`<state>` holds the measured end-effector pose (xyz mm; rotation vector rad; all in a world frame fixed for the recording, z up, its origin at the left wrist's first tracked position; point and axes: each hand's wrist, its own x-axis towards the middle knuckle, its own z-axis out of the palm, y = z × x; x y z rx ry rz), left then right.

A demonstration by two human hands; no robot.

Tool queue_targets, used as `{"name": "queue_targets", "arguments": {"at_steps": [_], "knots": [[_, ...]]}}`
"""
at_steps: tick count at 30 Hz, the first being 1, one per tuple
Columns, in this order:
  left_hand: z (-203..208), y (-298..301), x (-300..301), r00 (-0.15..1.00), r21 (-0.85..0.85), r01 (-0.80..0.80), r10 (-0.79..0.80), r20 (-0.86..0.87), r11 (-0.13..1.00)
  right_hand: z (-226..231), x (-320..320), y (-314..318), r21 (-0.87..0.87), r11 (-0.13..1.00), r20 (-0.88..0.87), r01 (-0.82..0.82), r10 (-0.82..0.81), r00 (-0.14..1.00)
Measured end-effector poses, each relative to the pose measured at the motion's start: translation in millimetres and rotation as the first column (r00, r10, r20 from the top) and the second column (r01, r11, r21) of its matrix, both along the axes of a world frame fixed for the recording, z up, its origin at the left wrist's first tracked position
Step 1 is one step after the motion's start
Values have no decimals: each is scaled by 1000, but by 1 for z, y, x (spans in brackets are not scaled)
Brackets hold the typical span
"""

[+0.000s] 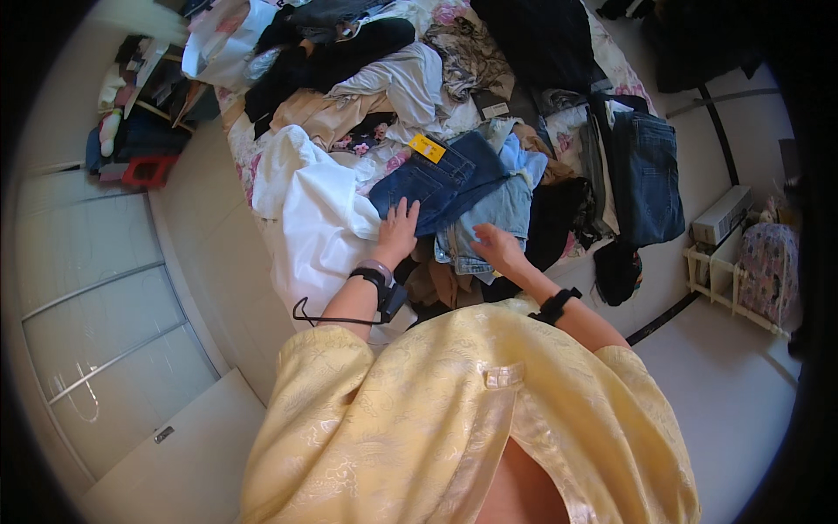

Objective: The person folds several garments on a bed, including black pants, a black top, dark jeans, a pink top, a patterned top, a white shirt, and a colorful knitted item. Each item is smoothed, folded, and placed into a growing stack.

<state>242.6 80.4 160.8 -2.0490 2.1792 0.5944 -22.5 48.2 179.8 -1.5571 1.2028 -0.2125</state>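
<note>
A pair of dark blue jeans (447,185) lies folded on the bed in front of me, with a yellow tag (428,148) near its upper left. My left hand (400,232) rests flat on the lower left part of the jeans, fingers stretched out. Light blue denim (506,212) shows under and beside the jeans on the right. Over its lower edge is my right hand (499,248), fingers apart and slightly bent, holding nothing; whether it touches the denim I cannot tell. Left of my left hand spreads a large white cloth or garment (305,205).
Heaped clothes cover the flowered bed, among them a grey-white garment (406,79) and black trousers (546,44). Folded blue jeans (648,179) lie at the bed's right edge. A white rack (729,271) stands farther right; a red stool (147,171) is at the left.
</note>
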Motion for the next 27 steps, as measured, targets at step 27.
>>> {"name": "queue_targets", "arguments": {"at_steps": [27], "knots": [[-17,50,27,179,729,-307,789,-588,612,-68,15,-82,-206,843,-216,498,-535,817]]}}
